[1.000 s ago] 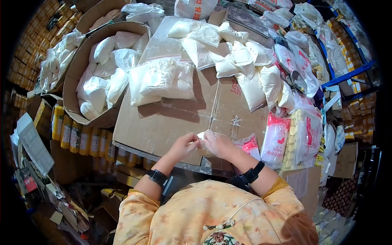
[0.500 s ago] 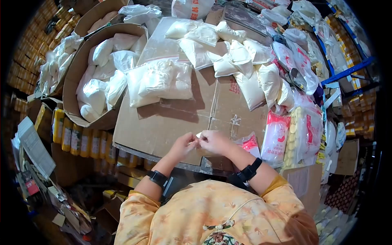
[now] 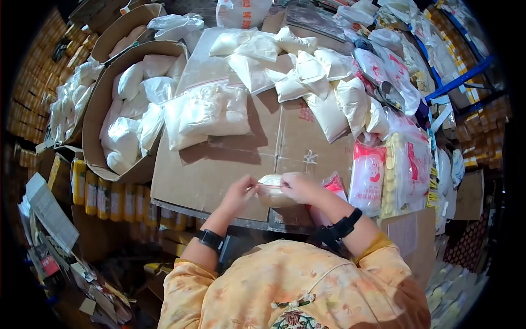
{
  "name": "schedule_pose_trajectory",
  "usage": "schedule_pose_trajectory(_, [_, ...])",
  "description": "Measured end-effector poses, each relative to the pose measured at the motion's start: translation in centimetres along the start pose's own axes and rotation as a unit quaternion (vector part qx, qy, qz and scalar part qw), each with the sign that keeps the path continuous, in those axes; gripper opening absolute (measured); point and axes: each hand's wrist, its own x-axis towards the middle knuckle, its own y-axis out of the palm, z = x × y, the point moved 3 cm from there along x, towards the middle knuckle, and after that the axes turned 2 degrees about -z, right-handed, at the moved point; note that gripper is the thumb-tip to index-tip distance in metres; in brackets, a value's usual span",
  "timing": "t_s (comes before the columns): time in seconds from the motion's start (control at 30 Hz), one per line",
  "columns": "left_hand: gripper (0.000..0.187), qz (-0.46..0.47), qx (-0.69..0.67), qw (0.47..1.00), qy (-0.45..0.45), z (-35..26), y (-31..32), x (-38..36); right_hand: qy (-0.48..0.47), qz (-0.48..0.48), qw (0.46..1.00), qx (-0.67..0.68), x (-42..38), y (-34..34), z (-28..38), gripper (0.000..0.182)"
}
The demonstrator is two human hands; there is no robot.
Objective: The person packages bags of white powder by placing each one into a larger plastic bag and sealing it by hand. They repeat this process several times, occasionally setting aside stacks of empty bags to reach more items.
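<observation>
A small clear zip-lock bag [image 3: 270, 189] with a reddish seal line and pale contents stretches between my two hands at the table's near edge. My left hand [image 3: 241, 193] pinches the left end of its top. At the other end, my right hand [image 3: 301, 188] has its fingers closed on the seal. Beyond them, large zip bags of white powder [image 3: 211, 115] lie piled on the cardboard [image 3: 224, 172]. Several smaller bags of cream-coloured powder [image 3: 312, 74] are heaped farther back and to the right.
On the left stands a round-sided cardboard box [image 3: 90, 120] of white bags. Red-and-white printed packets [image 3: 367, 178] and a packet of round yellowish pieces [image 3: 392, 181] lie right of my hands. Yellow-wrapped packs [image 3: 104, 192] line the lower left; a blue rack [image 3: 460, 79] stands right.
My hands have moved apart, and the bag with its reddish seal now shows between them. The view has shifted slightly; the piled bags lie as before.
</observation>
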Motion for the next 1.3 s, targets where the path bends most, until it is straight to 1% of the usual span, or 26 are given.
schedule_pose_trajectory(0.07, [0.004, 0.011, -0.009, 1.000, -0.003, -0.3, -0.1, 0.2, -0.006, -0.035, 0.999, -0.033, -1.8, -1.4, -1.3, 0.017])
schedule_pose_trajectory(0.17, [0.005, 0.009, 0.007, 1.000, 0.015, 0.7, -0.2, 0.6, 0.023, -0.075, 0.997, -0.011, -4.8, -3.4, -2.4, 0.017])
schedule_pose_trajectory(0.23, [0.005, 0.012, 0.020, 1.000, 0.004, 0.4, -0.1, 0.6, 0.042, -0.092, 0.995, -0.004, -6.3, -4.0, -3.6, 0.016])
schedule_pose_trajectory(0.37, [0.005, 0.021, 0.026, 0.999, -0.002, 0.6, 0.0, 0.7, 0.074, -0.145, 0.987, 0.003, -8.2, -4.0, -5.1, 0.015])
schedule_pose_trajectory(0.47, [0.005, 0.018, 0.018, 1.000, -0.009, 0.4, -0.6, 0.5, 0.111, -0.206, 0.972, -0.006, -8.9, -2.9, -7.6, 0.015])
schedule_pose_trajectory(0.5, [0.009, 0.010, 0.097, 0.994, 0.046, -0.8, -0.6, 0.6, 0.109, -0.216, 0.970, 0.037, -9.3, -3.3, -7.3, 0.015])
schedule_pose_trajectory(0.57, [0.020, -0.006, 0.245, 0.957, 0.156, -3.1, -0.4, 0.6, 0.103, -0.232, 0.960, 0.121, -10.2, -4.4, -6.4, 0.015])
schedule_pose_trajectory(0.6, [0.029, 0.005, 0.310, 0.933, 0.184, -6.5, 0.7, 0.6, 0.060, -0.256, 0.956, 0.126, -10.1, -4.1, -6.2, 0.014])
schedule_pose_trajectory(0.67, [0.030, 0.042, 0.387, 0.883, 0.260, -9.2, 3.4, 1.7, -0.033, -0.301, 0.945, 0.126, -9.3, -3.6, -5.5, 0.013])
schedule_pose_trajectory(0.7, [0.030, 0.055, 0.424, 0.854, 0.297, -9.9, 4.7, 2.0, -0.014, -0.267, 0.957, 0.108, -9.0, -3.4, -5.3, 0.013])
schedule_pose_trajectory(0.77, [0.026, 0.130, 0.449, 0.850, 0.244, -8.7, 7.4, 3.0, 0.023, -0.197, 0.978, 0.069, -8.6, -3.0, -4.6, 0.014])
schedule_pose_trajectory(0.8, [0.023, 0.143, 0.443, 0.853, 0.234, -8.8, 8.7, 3.4, 0.029, -0.202, 0.976, 0.076, -8.7, -2.9, -4.2, 0.013])
schedule_pose_trajectory(0.87, [0.018, 0.170, 0.427, 0.862, 0.214, -8.9, 11.0, 3.9, -0.017, -0.238, 0.970, 0.053, -8.6, -2.0, -4.9, 0.012])
schedule_pose_trajectory(0.93, [0.012, 0.135, 0.413, 0.868, 0.241, -9.4, 11.8, 3.9, -0.056, -0.282, 0.958, 0.021, -8.8, -2.2, -4.5, 0.010])
schedule_pose_trajectory(1.0, [0.008, 0.118, 0.397, 0.870, 0.266, -9.1, 11.9, 3.8, -0.062, -0.281, 0.958, 0.020, -9.1, -2.5, -4.2, 0.010])
schedule_pose_trajectory(1.07, [0.008, 0.116, 0.382, 0.870, 0.290, -7.9, 11.7, 3.8, -0.069, -0.290, 0.955, 0.015, -9.0, -2.3, -4.1, 0.009])
schedule_pose_trajectory(1.23, [0.012, 0.100, 0.414, 0.847, 0.319, -8.6, 10.4, 3.1, -0.090, -0.319, 0.943, 0.020, -8.7, -2.3, -3.7, 0.005])
schedule_pose_trajectory(1.3, [0.013, 0.106, 0.423, 0.843, 0.315, -8.7, 9.0, 2.7, -0.074, -0.288, 0.954, 0.030, -8.9, -2.8, -3.2, 0.006])
